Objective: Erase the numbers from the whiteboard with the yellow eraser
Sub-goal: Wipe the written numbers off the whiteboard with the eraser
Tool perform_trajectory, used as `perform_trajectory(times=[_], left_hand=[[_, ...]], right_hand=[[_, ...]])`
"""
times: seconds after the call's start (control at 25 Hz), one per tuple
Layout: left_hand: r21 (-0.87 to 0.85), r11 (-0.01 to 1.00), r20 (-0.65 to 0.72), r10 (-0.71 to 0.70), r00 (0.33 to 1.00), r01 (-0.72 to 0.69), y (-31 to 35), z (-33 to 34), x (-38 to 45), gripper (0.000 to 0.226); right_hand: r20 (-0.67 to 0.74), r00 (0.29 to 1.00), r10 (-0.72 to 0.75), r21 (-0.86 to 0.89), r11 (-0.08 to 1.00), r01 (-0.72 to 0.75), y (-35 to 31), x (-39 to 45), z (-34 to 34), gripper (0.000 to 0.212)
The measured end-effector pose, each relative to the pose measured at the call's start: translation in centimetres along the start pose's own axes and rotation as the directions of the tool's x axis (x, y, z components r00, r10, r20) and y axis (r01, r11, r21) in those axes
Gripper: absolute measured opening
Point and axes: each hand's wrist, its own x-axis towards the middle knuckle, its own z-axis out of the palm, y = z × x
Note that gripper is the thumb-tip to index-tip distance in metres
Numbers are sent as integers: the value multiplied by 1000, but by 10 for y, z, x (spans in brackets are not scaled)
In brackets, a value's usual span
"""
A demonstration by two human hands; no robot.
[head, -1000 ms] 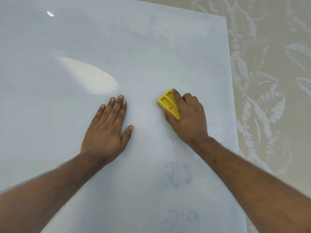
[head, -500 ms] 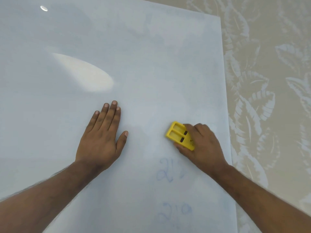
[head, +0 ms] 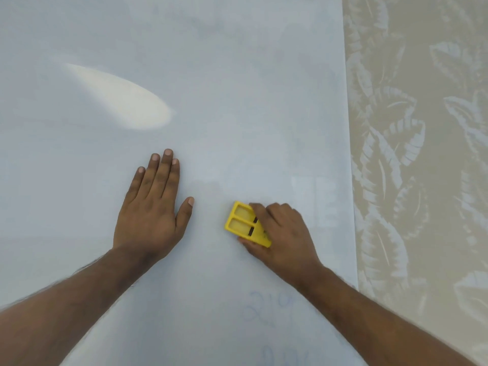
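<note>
The right hand [head: 284, 233] holds the eraser [head: 244, 224] flat on the board [head: 237, 75], the left hand [head: 151, 207] lies open, so press down and rub over the numbers [head: 266, 307] below.

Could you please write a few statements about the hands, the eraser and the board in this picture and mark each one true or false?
1. The right hand holds the yellow eraser against the whiteboard. True.
2. The left hand is clenched in a fist. False: it lies flat with its fingers extended.
3. Faint blue numbers remain below the eraser. True.
4. The eraser lies to the left of the left hand. False: it is to that hand's right.
5. A leaf-patterned surface shows beyond the board's right edge. True.
</note>
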Motion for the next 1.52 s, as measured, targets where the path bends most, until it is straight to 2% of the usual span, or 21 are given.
perform_trajectory(times=[0.2,0.32,0.44,0.52,0.6,0.76,0.88,0.96,1.04,1.16,1.28,1.36,1.52], left_hand=[[8,999,36,39,999,-39,3,-4,-30,71],[13,1000,38,26,999,-27,6,-3,-40,71],[7,1000,22,-5,1000,5,11,-2,-41,69],[-7,1000,10,-21,1000,21,13,-1,-44,68],[-11,1000,6,-23,1000,23,14,-1,-48,68],[-11,1000,6,0,1000,0,14,-1,-53,68],[-12,1000,31,6,1000,-6,13,-2,-58,69],[-17,1000,43,13,999,-12,13,-3,-63,69],[-14,1000,49,14,999,-13,14,-3,-68,70],[-21,1000,51,5,999,-4,16,-2,-74,70],[-27,1000,47,0,999,1,18,-1,-78,70],[-29,1000,40,-3,999,4,19,-1,-79,69],[-32,999,52,9,999,-8,21,-2,-91,70]], right_hand=[[63,996,-66,-24,997,67,16,-37,-8,56],[-5,996,90,-59,994,-90,31,-20,-13,59],[-80,966,248,4,969,-248,21,16,-10,55],[-81,974,211,12,977,-211,4,25,-2,55],[-49,993,107,-11,994,-107,-11,17,6,57],[-3,998,-65,-3,998,65,-31,-31,9,53],[91,986,-142,4,990,142,-22,-68,3,51],[133,983,-130,-16,991,133,-5,-84,-5,52],[130,990,-54,-47,997,61,12,-87,-12,54],[74,993,91,-73,994,-86,22,-67,-15,56],[11,982,190,-12,982,-190,8,-48,-7,58],[6,988,154,7,988,-154,-7,-49,0,57],[68,997,-48,22,999,46,-30,-84,5,53]])
